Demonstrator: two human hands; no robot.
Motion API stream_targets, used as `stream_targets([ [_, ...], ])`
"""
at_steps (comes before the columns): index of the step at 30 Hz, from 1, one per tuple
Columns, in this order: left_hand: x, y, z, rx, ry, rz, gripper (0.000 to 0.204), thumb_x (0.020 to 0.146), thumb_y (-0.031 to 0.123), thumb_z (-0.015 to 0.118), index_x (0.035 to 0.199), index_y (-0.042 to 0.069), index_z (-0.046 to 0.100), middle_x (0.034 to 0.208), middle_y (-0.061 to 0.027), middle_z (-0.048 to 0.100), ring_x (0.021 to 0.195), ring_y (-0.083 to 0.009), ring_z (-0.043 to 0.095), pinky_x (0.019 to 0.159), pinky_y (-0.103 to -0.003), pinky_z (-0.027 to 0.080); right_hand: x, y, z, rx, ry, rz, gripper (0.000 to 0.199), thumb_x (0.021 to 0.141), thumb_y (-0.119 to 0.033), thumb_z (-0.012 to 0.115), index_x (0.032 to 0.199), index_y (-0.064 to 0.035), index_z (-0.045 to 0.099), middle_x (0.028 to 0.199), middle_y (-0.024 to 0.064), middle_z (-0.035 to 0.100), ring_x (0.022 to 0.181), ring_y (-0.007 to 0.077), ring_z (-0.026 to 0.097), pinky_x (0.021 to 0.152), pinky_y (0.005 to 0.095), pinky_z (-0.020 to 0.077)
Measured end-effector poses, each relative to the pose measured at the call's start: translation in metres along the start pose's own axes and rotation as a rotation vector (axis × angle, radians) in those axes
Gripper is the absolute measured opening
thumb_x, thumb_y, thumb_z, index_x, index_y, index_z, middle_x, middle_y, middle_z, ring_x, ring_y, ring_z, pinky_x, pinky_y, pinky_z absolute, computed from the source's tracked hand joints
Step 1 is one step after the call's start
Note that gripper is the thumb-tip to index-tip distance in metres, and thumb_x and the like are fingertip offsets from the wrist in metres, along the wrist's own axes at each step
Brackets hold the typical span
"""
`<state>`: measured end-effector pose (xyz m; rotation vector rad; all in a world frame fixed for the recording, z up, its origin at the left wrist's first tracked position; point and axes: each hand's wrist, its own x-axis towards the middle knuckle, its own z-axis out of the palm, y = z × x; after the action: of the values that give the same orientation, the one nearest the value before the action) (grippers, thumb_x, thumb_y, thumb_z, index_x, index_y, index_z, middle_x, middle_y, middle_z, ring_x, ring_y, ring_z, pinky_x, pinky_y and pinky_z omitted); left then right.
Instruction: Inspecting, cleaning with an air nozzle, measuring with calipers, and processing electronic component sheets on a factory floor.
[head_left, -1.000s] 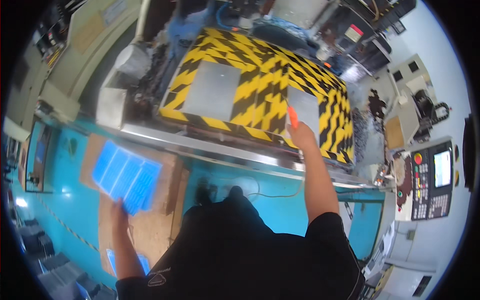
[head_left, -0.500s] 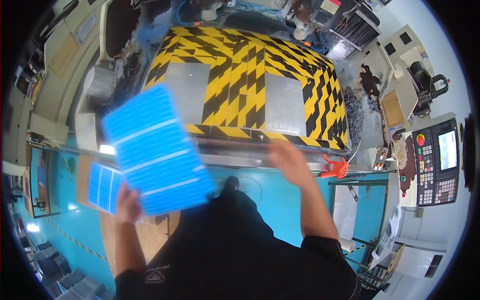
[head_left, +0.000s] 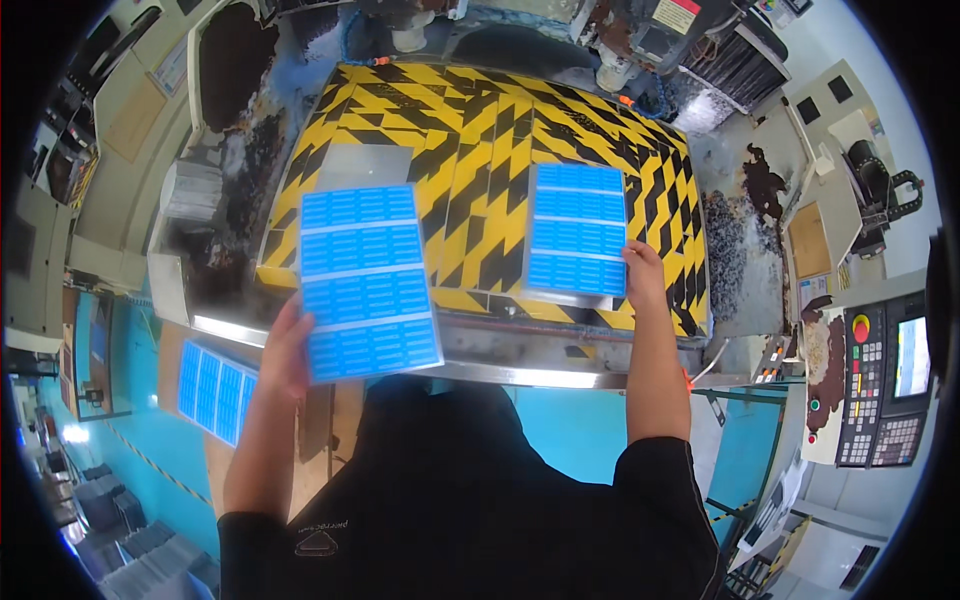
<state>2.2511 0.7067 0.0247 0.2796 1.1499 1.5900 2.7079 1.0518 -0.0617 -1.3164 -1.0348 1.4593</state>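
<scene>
My left hand [head_left: 287, 352] grips the left edge of a flat blue panel [head_left: 368, 282] with pale cross bands and rows of print. That panel hangs over the machine table's front edge and partly hides a bare grey metal plate [head_left: 365, 166]. My right hand [head_left: 645, 274] is closed on the lower right edge of a second blue panel [head_left: 577, 228] of the same kind. This one covers the right part of the machine table [head_left: 480, 190], which is striped yellow and black. Whether it rests flat there I cannot tell.
Another blue panel [head_left: 216, 390] lies on a brown surface at the lower left. A control panel [head_left: 885, 385] with a screen and red button stands at the right. A metal rail [head_left: 500, 372] runs along the table's front. Machine heads [head_left: 615, 70] hang at the back.
My right hand has moved forward and right and now holds a blue panel over the table's right side. The panel in my left hand has shifted right and turned more upright.
</scene>
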Motion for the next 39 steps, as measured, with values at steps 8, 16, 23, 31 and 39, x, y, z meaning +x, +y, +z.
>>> stream_targets([
  [8, 0.068, 0.038, -0.046, 0.021, -0.020, -0.128, 0.050, 0.095, 0.008, 0.053, 0.143, 0.005, 0.041, 0.133, -0.0126, 0.054, 0.122, -0.0261, 0.052, 0.104, -0.040, 0.041, 0.008, 0.026, 0.000, -1.253, 0.278, -0.145, 0.032, 0.087, -0.025, 0.065, 0.111, -0.0041, 0.067, 0.099, 0.0175, 0.069, 0.092, 0.0331, 0.067, 0.080, 0.0437, 0.0518],
  [16, 0.167, 0.079, -0.054, 0.105, -0.071, -0.182, 0.047, 0.097, 0.005, 0.049, 0.143, 0.005, 0.040, 0.130, -0.0128, 0.055, 0.119, -0.0241, 0.053, 0.102, -0.040, 0.044, -0.077, 0.008, 0.231, -0.742, -0.285, -0.078, 0.038, 0.091, -0.031, 0.066, 0.117, -0.0034, 0.063, 0.087, 0.0088, 0.068, 0.074, 0.0180, 0.063, 0.065, 0.0301, 0.0501],
  [23, 0.228, 0.093, -0.081, 0.156, -0.181, -0.171, 0.043, 0.096, 0.009, 0.053, 0.138, 0.003, 0.044, 0.123, -0.0134, 0.058, 0.113, -0.0216, 0.057, 0.095, -0.037, 0.049, -0.084, 0.035, 0.365, -0.283, -0.561, 0.281, 0.024, 0.091, -0.017, 0.067, 0.105, 0.0013, 0.060, 0.080, 0.0049, 0.064, 0.067, 0.0100, 0.059, 0.056, 0.0237, 0.0472],
  [31, 0.230, 0.091, -0.144, 1.992, -0.523, 0.488, 0.072, 0.082, 0.029, 0.074, 0.146, 0.020, 0.041, 0.149, -0.0083, 0.042, 0.136, -0.0361, 0.038, 0.110, -0.050, 0.035, -0.086, 0.077, 0.382, -0.556, -0.451, 0.338, 0.017, 0.087, -0.013, 0.071, 0.094, 0.0008, 0.062, 0.075, 0.0041, 0.064, 0.062, 0.0098, 0.061, 0.056, 0.0233, 0.0499],
  [39, 0.234, 0.094, -0.142, 2.089, -0.578, 0.314, 0.077, 0.082, 0.032, 0.074, 0.149, 0.027, 0.037, 0.160, -0.0007, 0.024, 0.147, -0.0360, 0.018, 0.119, -0.049, 0.021, -0.086, 0.076, 0.386, -0.617, -0.443, 0.328, 0.019, 0.085, -0.015, 0.073, 0.093, -0.0016, 0.064, 0.074, 0.0016, 0.064, 0.061, 0.0074, 0.060, 0.055, 0.0208, 0.0489],
])
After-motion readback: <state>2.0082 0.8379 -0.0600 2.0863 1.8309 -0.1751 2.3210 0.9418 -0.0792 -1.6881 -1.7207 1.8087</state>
